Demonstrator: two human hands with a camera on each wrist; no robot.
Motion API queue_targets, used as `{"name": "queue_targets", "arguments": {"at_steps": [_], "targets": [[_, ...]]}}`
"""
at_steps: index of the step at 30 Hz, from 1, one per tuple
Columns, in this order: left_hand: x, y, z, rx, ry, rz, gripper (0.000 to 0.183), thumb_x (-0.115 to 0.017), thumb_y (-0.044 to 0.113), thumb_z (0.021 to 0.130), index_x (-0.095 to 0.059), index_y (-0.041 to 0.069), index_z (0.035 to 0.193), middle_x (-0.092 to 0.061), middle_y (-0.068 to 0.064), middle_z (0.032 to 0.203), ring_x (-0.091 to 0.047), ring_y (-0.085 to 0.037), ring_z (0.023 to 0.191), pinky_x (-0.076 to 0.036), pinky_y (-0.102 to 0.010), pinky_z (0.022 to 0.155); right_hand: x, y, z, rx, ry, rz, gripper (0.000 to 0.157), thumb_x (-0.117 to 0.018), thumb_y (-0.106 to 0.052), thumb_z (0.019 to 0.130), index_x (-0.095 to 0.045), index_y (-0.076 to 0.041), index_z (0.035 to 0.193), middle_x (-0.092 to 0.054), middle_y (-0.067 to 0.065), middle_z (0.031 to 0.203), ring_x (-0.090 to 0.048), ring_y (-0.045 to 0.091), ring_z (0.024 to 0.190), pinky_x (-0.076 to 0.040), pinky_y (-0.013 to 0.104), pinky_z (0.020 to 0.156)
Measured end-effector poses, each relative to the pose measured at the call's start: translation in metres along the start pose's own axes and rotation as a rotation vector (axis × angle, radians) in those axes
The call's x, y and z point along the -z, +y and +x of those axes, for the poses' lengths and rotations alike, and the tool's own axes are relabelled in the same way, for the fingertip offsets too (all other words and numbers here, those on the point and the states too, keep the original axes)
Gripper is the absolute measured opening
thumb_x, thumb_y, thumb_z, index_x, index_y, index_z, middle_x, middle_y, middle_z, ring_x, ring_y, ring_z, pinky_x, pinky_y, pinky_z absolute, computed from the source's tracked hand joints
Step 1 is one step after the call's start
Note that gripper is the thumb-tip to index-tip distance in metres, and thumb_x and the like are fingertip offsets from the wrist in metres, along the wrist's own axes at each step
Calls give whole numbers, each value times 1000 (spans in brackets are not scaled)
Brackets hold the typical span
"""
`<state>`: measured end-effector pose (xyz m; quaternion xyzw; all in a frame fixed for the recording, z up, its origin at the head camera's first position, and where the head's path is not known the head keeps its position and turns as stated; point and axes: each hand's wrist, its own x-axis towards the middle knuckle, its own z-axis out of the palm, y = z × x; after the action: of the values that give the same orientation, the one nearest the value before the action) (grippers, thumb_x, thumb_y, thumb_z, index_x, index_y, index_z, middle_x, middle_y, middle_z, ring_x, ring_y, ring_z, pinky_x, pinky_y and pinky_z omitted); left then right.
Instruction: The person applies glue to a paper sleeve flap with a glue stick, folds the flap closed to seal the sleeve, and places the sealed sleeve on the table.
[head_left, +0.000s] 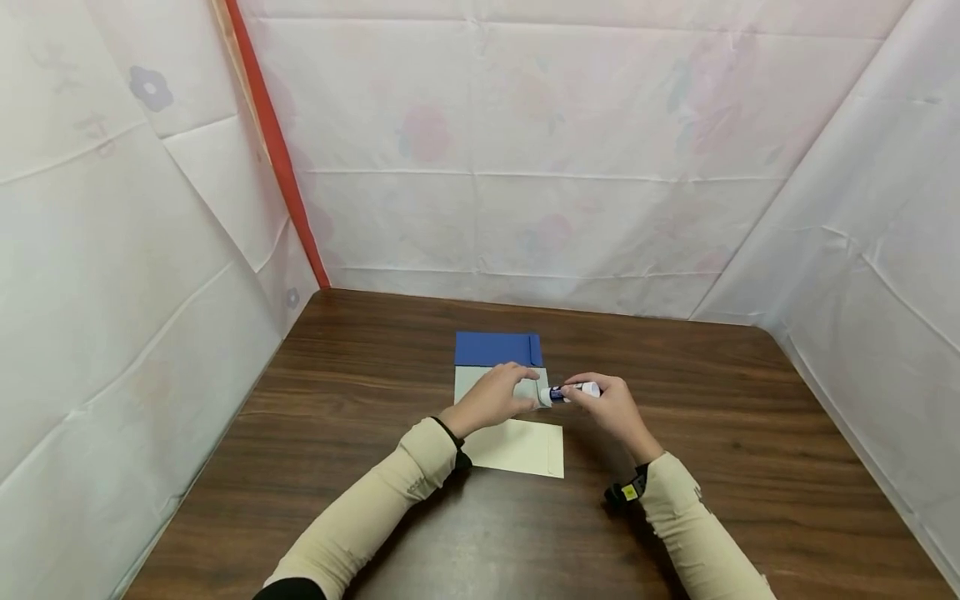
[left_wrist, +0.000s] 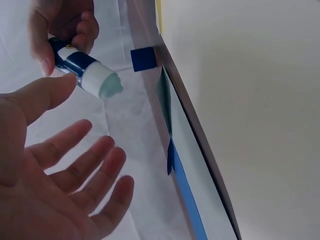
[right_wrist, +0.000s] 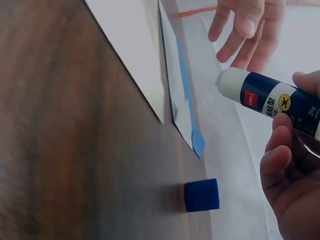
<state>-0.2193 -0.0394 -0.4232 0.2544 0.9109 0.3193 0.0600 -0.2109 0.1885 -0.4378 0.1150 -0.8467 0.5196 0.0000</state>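
My right hand (head_left: 611, 408) pinches an uncapped glue stick (head_left: 577, 392) between thumb and fingers. Its pale, ragged glue tip (left_wrist: 111, 86) points left toward my other hand. Relaxed and spread, the fingers of my left hand (head_left: 491, 398) hold nothing; the hand is above the pale green envelope (head_left: 468, 379) and hides part of it. That envelope's flap stands slightly raised in the right wrist view. Behind it lies a blue envelope (head_left: 491, 348), and nearer me a cream envelope (head_left: 517, 446). A dark blue cap (right_wrist: 202, 195) stands on the table, apart from the envelopes.
All this is on a dark wood-grain table (head_left: 360, 367) with rounded far corners. White patterned sheeting (head_left: 480, 225) hangs behind it and on both sides. A red strip (head_left: 277, 150) runs down the sheeting at the back left.
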Motion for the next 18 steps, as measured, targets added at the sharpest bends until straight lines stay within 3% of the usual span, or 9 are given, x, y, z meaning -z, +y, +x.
{"name": "queue_targets", "arguments": {"at_steps": [6,18], "targets": [[-4,2,-6,17,31,6,43,-69,26,90,-61,7,128,-60,-11,131,-52,-32,126,-44,-46,104,-7,1,-7,19,-34,-31,20,-73,-25,88,-74,-8,98,-63,7,76,-46,8,54,-40,23,46],[-13,3,-20,-3,-24,-18,44,-71,27,90,-62,8,128,-64,-9,126,-60,-27,116,-50,-42,95,-22,4,-13,40,-63,-39,21,-74,-24,87,-75,-6,98,-70,13,87,-49,4,55,-42,20,48]]}}
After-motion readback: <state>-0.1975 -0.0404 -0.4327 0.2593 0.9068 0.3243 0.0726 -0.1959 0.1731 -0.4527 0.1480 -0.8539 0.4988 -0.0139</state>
